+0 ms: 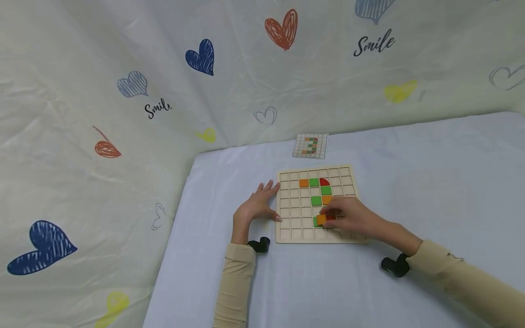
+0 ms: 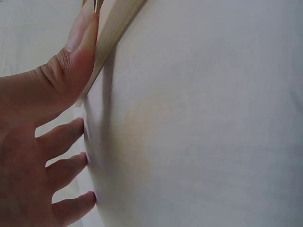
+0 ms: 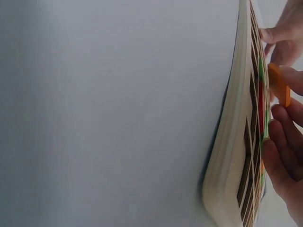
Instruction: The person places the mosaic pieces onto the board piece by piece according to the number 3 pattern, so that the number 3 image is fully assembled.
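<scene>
A wooden grid board lies on the white-covered table, with orange, green and red tiles set in some of its squares. Between the fingertips of my right hand is an orange square tile, pinched just above the board's lower rows. In the right wrist view this orange tile is tilted, off the grid. Below it a green tile and part of a red one show; the fingers hide the rest. My left hand touches the board's left edge with fingers spread and thumb on the rim.
Behind the board lies a small pattern card printed with a coloured grid figure. A white curtain with hearts and lettering hangs along the back and left. Black wrist devices sit by both cuffs.
</scene>
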Motion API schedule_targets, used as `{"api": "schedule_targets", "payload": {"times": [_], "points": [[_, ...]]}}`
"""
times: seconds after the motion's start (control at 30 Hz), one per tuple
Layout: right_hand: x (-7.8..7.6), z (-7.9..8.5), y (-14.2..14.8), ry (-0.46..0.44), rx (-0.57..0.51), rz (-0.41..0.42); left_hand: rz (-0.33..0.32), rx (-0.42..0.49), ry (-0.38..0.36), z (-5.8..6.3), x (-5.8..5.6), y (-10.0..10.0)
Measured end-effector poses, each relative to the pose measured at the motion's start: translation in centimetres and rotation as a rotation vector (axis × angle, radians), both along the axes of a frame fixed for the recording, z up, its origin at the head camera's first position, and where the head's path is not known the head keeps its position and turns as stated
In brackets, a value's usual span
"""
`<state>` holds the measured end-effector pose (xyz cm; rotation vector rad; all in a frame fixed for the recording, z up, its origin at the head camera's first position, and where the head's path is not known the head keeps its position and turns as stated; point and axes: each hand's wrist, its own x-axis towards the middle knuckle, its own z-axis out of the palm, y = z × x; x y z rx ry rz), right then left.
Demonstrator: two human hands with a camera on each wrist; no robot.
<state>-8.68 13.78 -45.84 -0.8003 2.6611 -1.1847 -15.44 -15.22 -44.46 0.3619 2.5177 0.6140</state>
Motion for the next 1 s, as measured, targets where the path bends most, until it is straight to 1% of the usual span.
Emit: {"api": "schedule_targets", "payload": {"times": [0.07,0.2,0.37,0.43,0.57,0.67,0.77,0.9,1.0], "points": [[-0.1,-0.1,-0.5,0.002,0.012,-0.001,0.004,0.001,-0.002,0.1,0.0,0.0],[-0.3,-0.3,-1.3,0.030,0.028,0.023,-0.003,-0.001,0.003,0.2,0.1,0.1],[-0.5,-0.5,-2.1,-0.007,0.041,0.034,-0.014,0.001,0.009,0.2,0.2,0.4],[-0.5,-0.6,-2.3,-0.015,0.064,0.031,-0.011,0.004,0.007,0.2,0.3,0.6],[-0.5,-0.7,-2.7,0.000,0.120,0.035,-0.007,0.007,0.002,0.2,0.4,0.9],[-0.5,-0.6,-2.8,-0.007,0.144,0.033,-0.012,0.007,0.001,0.2,0.3,1.1],[-0.4,-0.4,-2.9,-0.012,0.145,0.040,-0.017,0.008,0.002,0.1,0.2,1.0],[-0.2,-0.2,-2.5,0.016,0.127,0.051,-0.016,0.010,-0.004,-0.2,0.1,0.7],[-0.1,-0.1,-1.6,0.037,0.121,0.028,0.005,-0.007,0.029,-0.2,0.1,0.5]]}}
